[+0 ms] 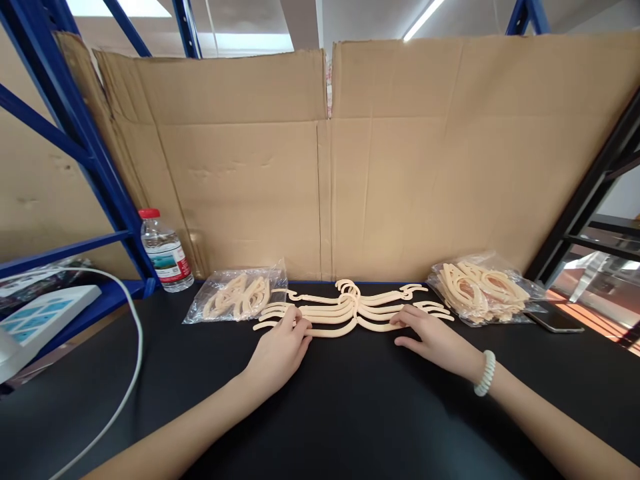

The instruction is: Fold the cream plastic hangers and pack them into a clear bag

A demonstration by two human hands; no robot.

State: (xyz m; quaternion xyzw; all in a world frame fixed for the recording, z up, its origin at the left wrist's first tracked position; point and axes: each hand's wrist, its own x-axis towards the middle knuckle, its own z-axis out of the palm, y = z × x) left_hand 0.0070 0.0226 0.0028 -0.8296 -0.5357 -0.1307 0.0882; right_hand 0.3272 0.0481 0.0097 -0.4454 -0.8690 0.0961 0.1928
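Observation:
Several cream plastic clothes hangers (333,331) lie overlapped in a row on the black table, their hooks bunched at the centre. My left hand (277,350) is at the left arms of the nearest hangers, with fingers and thumb closed around the front one. On the other side, my right hand (440,337) rests its fingertips on the right arms of the hangers. Its thumb is stretched out apart from the fingers, so that hand is open. A pale coiled band (485,373) circles my right wrist.
Clear plastic bags of hangers lie at left (235,297) and right (477,293). A phone (557,318) is beside the right bag. A water bottle (167,257) stands back left. A white cable (137,347) curves across the left side. Cardboard (250,193) walls the back.

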